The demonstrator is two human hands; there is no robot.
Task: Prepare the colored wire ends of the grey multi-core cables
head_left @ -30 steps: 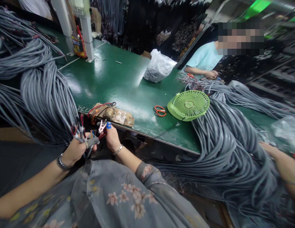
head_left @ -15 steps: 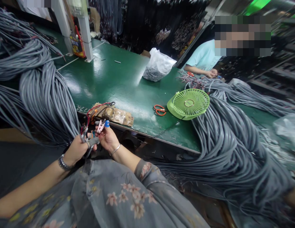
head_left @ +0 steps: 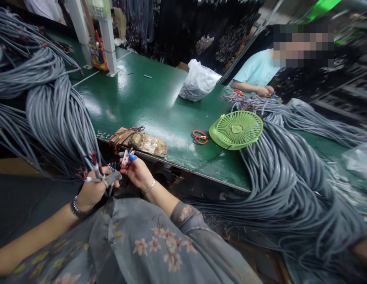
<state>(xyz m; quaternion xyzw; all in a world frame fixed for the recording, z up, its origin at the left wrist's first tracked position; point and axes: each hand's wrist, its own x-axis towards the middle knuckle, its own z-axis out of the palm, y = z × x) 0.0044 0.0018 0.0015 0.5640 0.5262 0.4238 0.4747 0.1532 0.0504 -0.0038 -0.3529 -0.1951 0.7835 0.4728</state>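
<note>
My left hand is closed around several grey cables, whose stripped ends fan out in red, dark and multicoloured wires. A grey wrapping covers its thumb. Close by on the right, my right hand pinches a pale pink clip between its fingers. A blue cover sits on one fingertip of that hand. Thin coloured wires stick up between the two hands; whether the clip touches any of them I cannot tell.
Thick bundles of grey cable hang over the green table on both sides. A taped board lies at its near edge. Further right are orange-handled scissors, a green fan and a plastic bag. A co-worker sits across.
The cable ends in my left hand have spread out and tipped to the left, showing more of their wires. My right hand has shifted slightly, still holding the clip.
</note>
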